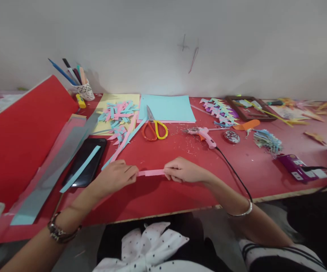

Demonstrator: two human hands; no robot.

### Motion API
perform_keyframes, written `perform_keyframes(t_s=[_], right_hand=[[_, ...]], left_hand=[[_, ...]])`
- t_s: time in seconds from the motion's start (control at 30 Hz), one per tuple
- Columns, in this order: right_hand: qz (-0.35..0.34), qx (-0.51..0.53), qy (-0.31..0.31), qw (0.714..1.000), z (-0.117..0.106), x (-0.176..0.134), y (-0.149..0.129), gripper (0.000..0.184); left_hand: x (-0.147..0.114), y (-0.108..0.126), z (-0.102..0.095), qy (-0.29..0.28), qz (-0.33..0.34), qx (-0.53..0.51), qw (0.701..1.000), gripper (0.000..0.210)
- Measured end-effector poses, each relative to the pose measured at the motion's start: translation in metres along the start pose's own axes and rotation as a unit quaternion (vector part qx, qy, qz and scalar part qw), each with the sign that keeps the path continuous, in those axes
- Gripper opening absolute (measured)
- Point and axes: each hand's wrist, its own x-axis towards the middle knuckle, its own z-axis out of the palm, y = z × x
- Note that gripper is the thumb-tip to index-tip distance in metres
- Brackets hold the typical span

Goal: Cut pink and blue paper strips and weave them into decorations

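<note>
A narrow pink paper strip is stretched level between my two hands, just above the red tabletop near its front edge. My left hand is closed on the strip's left end, fingers curled. At the other end, my right hand pinches the strip between thumb and fingers. Beyond my hands lie scissors with one red and one yellow handle, blades pointing away. Right of them rests a pink glue gun with a black cord. Long pink and blue strips lie beyond my left hand.
Left of my hands, a blue strip lies across a black phone. Cut paper pieces are heaped on yellow paper, beside blue sheets. A pen cup stands by the wall. A purple power strip sits at right.
</note>
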Motion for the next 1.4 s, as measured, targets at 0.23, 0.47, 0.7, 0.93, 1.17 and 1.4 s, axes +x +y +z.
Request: perform_keyframes(t_s=[0.23,0.47,0.7,0.93,1.17,1.4], right_hand=[[0.007,-0.017,-0.02,1.0,-0.012,-0.009,0.01,0.028],[0.03,-0.009,-0.008,0.999,-0.021,-0.021,0.024,0.029],[-0.012,-0.059,-0.045,0.997,-0.008,-0.008,0.012,0.026],[-0.096,-0.238,0.035,0.966,0.009,0.011,-0.01,0.016],[-0.087,-0.226,0.048,0.969,0.013,0.023,-0.008,0.011],[-0.041,-0.192,0.093,0.976,-0.007,0.008,0.012,0.01]], left_hand=[[-0.022,-0.011,0.001,-0.105,-0.083,-0.059,0.989,0.031],[-0.046,-0.025,-0.009,-0.183,-0.31,-0.152,0.921,0.028],[0.01,0.015,-0.012,-0.146,-0.225,-0.261,0.927,0.03],[0.029,0.028,0.0,-0.225,-0.258,-0.394,0.853,0.031],[0.018,0.025,-0.006,-0.228,-0.327,-0.495,0.772,0.03],[0.004,0.011,-0.007,-0.258,-0.34,-0.519,0.74,0.024]])
